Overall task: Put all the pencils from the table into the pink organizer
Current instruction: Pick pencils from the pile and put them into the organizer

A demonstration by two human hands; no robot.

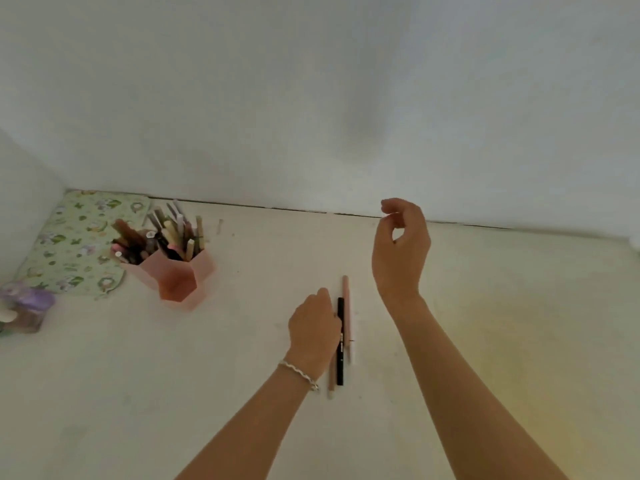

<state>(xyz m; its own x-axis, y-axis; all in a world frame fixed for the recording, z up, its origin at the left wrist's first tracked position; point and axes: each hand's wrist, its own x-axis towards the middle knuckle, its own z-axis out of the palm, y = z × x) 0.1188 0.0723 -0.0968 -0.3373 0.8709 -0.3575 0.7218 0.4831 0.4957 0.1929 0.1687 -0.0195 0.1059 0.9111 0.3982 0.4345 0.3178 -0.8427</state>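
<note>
A pink organizer [180,277] made of hexagonal cups stands at the back left of the table, packed with several pencils and pens. Three pencils lie side by side near the table's middle: a black one [340,344], a pale pink one [346,306] and a tan one [331,379]. My left hand [313,329], with a bracelet on the wrist, rests knuckles-up against the black pencil. Its fingertips are hidden underneath, and the tan pencil runs under it. My right hand [401,247] hovers above and to the right of the pencils, fingers loosely curled and holding nothing.
A green floral mat [74,244] lies in the back left corner behind the organizer. A small purple and white object [26,304] sits at the left edge. White walls close the table at the back and the left.
</note>
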